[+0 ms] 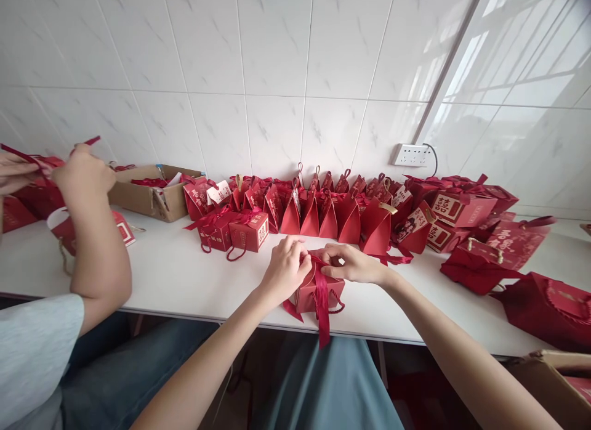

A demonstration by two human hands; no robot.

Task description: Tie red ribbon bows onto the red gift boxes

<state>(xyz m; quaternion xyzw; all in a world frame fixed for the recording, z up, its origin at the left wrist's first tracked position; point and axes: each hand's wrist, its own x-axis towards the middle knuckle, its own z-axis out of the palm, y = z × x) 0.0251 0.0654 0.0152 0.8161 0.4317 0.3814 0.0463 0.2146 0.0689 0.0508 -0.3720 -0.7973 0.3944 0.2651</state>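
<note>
A small red gift box (305, 297) stands near the table's front edge, between my two hands. Across its top runs a dark red ribbon (322, 304), one tail hanging down the front and past the table edge. My left hand (287, 263) is closed at the top left of the box, fingers pinching the ribbon. From the right, my right hand (351, 262) pinches the ribbon too, thumb and forefinger forming a loop. The exact spot where the fingertips meet the ribbon is partly hidden. A twisted red cord handle (339, 308) droops at the box's right side.
Behind stand rows of red triangular boxes (327, 217) and two ribboned boxes (249, 231). More red boxes (462, 208) are piled right. At left are an open cardboard carton (138, 193) and a co-worker's hand (85, 171) with ribbon. A power strip (412, 155) is by the wall.
</note>
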